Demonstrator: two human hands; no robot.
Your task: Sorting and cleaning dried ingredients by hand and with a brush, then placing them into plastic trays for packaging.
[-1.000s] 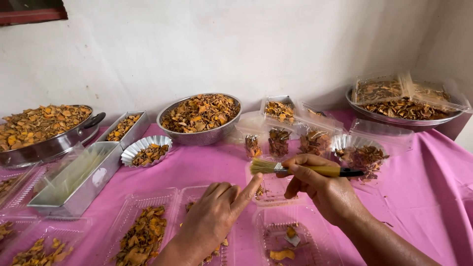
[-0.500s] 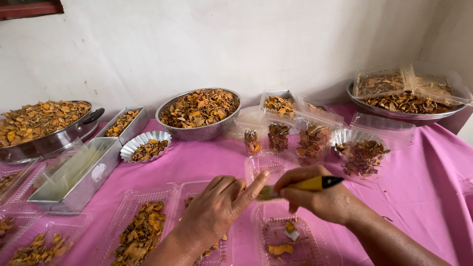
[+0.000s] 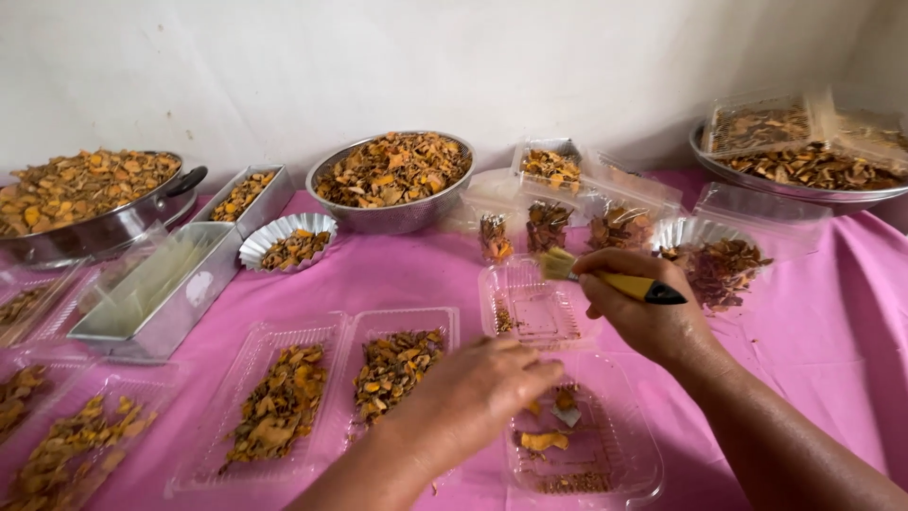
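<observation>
**Brush lowered over an open clear tray**

Lowered since half a second ago, the brush (image 3: pixel 605 276) is now held closer to the table, and the left hand (image 3: pixel 487 388) has been drawn down from beside the brush to the near tray (image 3: pixel 624 454). The brush's yellow handle is gripped between the closed fingers and thumb of the right hand (image 3: pixel 648 317), with the black end pointing right and the bristles pointing left over the far edge of a clear tray (image 3: pixel 534 308). That tray is nearly bare; a few crumbs are seen at its left side. The left hand's fingers are curled loosely over the near tray's left rim; whether anything is pinched in them cannot be told, since the hand is blurred. A few orange pieces are seen in the near tray.

To the left, two joined trays (image 3: pixel 326 397) are filled with dried orange and brown pieces. Behind, a metal bowl (image 3: pixel 392 180) of the same pieces is set on the pink cloth (image 3: pixel 378 274), with a pan (image 3: pixel 85 203) at far left and a fluted cup (image 3: pixel 287 241) between them.
</observation>
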